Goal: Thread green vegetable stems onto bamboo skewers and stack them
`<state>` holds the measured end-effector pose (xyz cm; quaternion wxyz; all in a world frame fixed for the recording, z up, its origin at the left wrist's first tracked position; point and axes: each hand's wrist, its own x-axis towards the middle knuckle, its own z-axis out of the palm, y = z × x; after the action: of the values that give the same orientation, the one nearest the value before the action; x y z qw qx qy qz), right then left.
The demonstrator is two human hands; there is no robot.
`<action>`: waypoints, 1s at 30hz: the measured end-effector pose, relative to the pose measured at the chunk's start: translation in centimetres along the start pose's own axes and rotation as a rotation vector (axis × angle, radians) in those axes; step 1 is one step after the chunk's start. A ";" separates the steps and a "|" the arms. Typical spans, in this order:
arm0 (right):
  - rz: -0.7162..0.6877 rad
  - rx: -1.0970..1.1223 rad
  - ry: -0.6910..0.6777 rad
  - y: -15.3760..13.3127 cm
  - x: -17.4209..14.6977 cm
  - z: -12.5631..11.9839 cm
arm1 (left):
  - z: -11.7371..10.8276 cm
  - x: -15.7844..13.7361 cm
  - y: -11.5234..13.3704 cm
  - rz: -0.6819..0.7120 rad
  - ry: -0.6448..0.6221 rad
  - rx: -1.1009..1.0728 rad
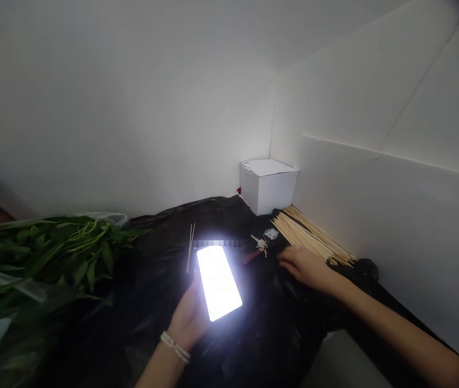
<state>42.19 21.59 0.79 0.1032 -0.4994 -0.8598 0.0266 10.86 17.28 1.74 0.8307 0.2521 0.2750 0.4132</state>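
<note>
In my left hand (191, 312) is a smartphone (219, 283), tilted, its screen glowing solid white. A beaded bracelet (175, 346) circles that wrist. My right hand (304, 265) is low over the black plastic sheet (269, 318), fingers curled in; whatever they may hold is hidden. Just beyond it lies a fanned bundle of thin wooden skewers (310, 234). To its left are small pale and dark scraps (262, 243), a crumpled clear bit (271, 233) and a dim reddish strip (252, 256). Two loose thin sticks (191, 248) lie behind the phone.
A white box (269, 186) stands in the corner where the white walls (172, 108) meet. Leafy green stems (87, 248) in clear plastic bags (14, 302) fill the left side. A white panel (395, 215) leans at right. A pale grey object (344, 361) sits at the bottom edge.
</note>
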 end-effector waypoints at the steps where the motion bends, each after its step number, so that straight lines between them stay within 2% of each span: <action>1: -0.015 -0.056 -0.018 0.1 2.3 0.4 | 0.6 0.6 -0.2 -0.014 -0.002 -0.008; 4: -0.036 -0.149 -0.082 0.1 7.9 2.2 | 2.0 2.4 -1.2 -0.009 -0.010 -0.049; 6: -0.040 -0.161 -0.106 0.3 10.0 3.5 | 2.1 3.5 -2.0 0.010 0.002 -0.078; 9: -0.037 -0.163 -0.116 1.3 11.1 4.4 | 1.4 4.8 -3.2 0.011 0.023 -0.143; 13: 0.031 -0.155 -0.076 3.1 11.8 3.5 | 0.1 5.8 -4.5 0.029 0.089 -0.253; 15: 0.097 -0.166 -0.035 3.8 12.2 2.9 | -0.3 6.1 -5.0 0.061 0.217 -0.257; 18: 0.194 -0.191 0.024 4.3 12.8 2.6 | -0.4 6.4 -5.3 0.122 0.480 -0.115; 20: 0.227 -0.196 0.039 4.3 12.7 2.7 | -0.2 6.1 -5.4 0.149 0.561 -0.014; 23: 0.219 -0.185 0.040 3.5 11.4 2.8 | -0.5 3.9 -5.5 0.236 0.546 0.098; 25: 0.179 -0.165 0.079 2.4 9.5 3.0 | -1.7 1.1 -5.7 0.338 0.560 0.266; 28: 0.028 -0.066 0.186 0.8 5.4 4.0 | -5.5 -4.6 -6.3 0.480 0.546 0.740; 30: -0.068 0.008 0.141 0.4 2.5 5.2 | -8.9 -8.7 -6.9 0.571 0.560 1.207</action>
<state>40.27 24.21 -4.01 0.1664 -0.4703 -0.8666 -0.0085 4.32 8.14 -7.03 0.3049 0.6136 0.5809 0.4394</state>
